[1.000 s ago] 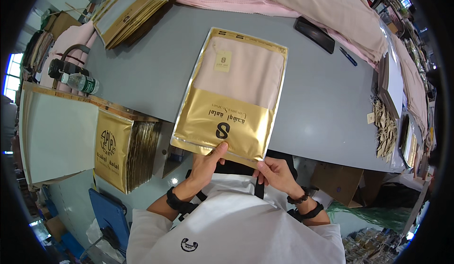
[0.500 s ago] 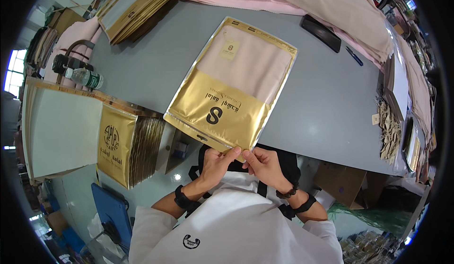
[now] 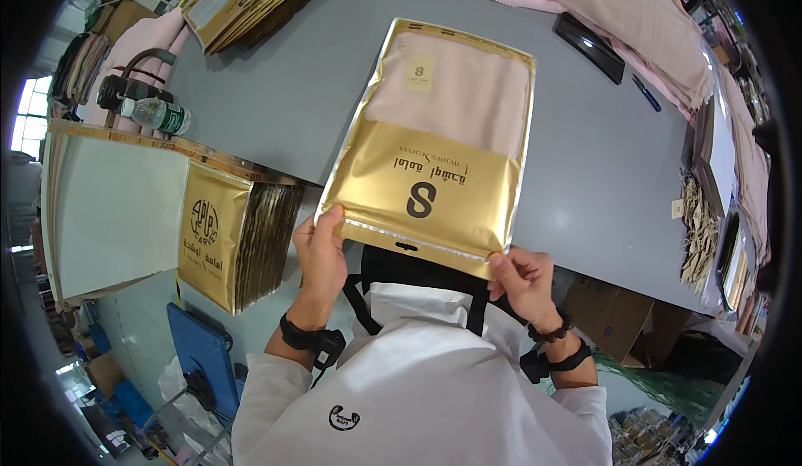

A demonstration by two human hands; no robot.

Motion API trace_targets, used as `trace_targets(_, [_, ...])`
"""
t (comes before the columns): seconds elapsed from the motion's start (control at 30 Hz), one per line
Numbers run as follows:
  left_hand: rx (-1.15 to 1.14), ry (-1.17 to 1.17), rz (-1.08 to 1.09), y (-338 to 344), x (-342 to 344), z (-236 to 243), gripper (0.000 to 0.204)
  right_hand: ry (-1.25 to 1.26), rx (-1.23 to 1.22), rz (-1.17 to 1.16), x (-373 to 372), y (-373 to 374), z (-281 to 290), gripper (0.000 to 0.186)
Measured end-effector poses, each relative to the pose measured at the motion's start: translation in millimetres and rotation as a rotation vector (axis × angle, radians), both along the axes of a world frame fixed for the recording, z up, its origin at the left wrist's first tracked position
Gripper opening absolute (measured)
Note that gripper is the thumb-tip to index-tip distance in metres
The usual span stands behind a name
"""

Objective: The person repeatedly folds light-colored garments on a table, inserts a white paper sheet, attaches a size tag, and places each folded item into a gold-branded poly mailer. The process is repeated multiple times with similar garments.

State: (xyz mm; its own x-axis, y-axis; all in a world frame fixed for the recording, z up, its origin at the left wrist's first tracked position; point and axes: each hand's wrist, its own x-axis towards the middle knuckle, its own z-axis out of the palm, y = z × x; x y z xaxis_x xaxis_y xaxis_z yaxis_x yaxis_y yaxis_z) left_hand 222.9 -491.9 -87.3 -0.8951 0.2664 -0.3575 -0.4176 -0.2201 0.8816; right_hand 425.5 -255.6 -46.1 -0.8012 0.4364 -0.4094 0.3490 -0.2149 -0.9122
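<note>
A gold packaging bag (image 3: 468, 186) with a clear upper window lies partly over the table's near edge. Through the window shows a folded pale pink cloth (image 3: 476, 90) with a small cream label (image 3: 419, 74) on it. My left hand (image 3: 322, 253) pinches the bag's near left corner, thumb on top. At the near right corner, my right hand (image 3: 525, 282) pinches the bag the same way. Between the hands runs the bag's near edge with its hanger slot. The fingers under the bag are hidden.
The grey table (image 3: 284, 82) carries a pile of gold bags (image 3: 251, 7) at far left, a plastic bottle (image 3: 156, 115), a black phone (image 3: 590, 47) and a blue pen (image 3: 646, 93). Pink fabric (image 3: 618, 7) covers the far edge. More gold bags (image 3: 213, 240) stand upright at left; tan cords (image 3: 696, 232) hang right.
My hands have moved apart, from together at the middle of the bag's near edge to its two near corners. The bag has turned a little and shifted right.
</note>
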Motion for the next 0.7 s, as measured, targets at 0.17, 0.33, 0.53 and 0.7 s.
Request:
trace_targets(0.17, [0.117,-0.112,-0.270,4,6,0,0.022,0.190,-0.246,-0.280,-19,15,-5,0.027])
trace_targets(0.33, [-0.358,0.104,-1.003,22,10,9,0.035,0.326,0.195,-0.501,-57,39,11,0.032])
trace_targets(0.53, [0.144,0.152,-0.691,21,-8,32,0.055,0.775,1.146,0.243,-58,58,99,0.030])
trace_targets(0.7, [0.106,-0.021,-0.539,12,-22,49,0.084,0.746,0.719,0.783,-64,27,101,0.054])
